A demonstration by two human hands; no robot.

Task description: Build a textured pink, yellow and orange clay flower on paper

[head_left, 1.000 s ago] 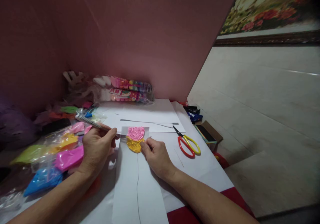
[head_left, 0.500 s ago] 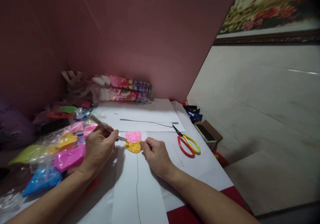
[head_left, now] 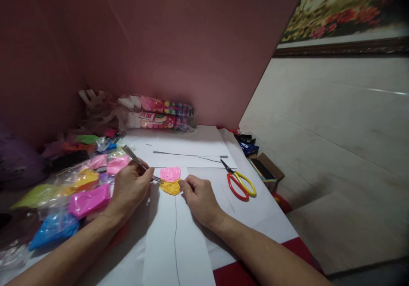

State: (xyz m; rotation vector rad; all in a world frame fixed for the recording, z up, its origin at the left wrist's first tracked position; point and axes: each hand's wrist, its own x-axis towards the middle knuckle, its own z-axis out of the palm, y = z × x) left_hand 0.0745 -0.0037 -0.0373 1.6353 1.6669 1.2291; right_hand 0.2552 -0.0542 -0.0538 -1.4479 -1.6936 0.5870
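Observation:
My left hand (head_left: pixel 131 188) is closed round a fork (head_left: pixel 137 161), its handle slanting up to the left. The fork's tines touch the left edge of the yellow clay (head_left: pixel 171 187), which has ridges on its surface. Directly above that lies the ridged pink clay (head_left: pixel 170 174). Both pieces rest at the top of a long white paper strip (head_left: pixel 166 239) with a dark line drawn down it. My right hand (head_left: pixel 201 196) is closed, thumb and finger pinched at the right edge of the yellow clay; whatever is between the fingertips is hidden.
Scissors (head_left: pixel 241 183) with red and yellow handles lie to the right, beside a thin stick (head_left: pixel 229 200). Bags of coloured clay (head_left: pixel 89 200) crowd the left side. Wrapped clay packs (head_left: pixel 159 113) stand at the back by the wall. An open box (head_left: pixel 266 169) sits beyond the right edge.
My left hand has shifted slightly right, and the fork's handle end has swung to the right. My right hand stays at the yellow clay's edge.

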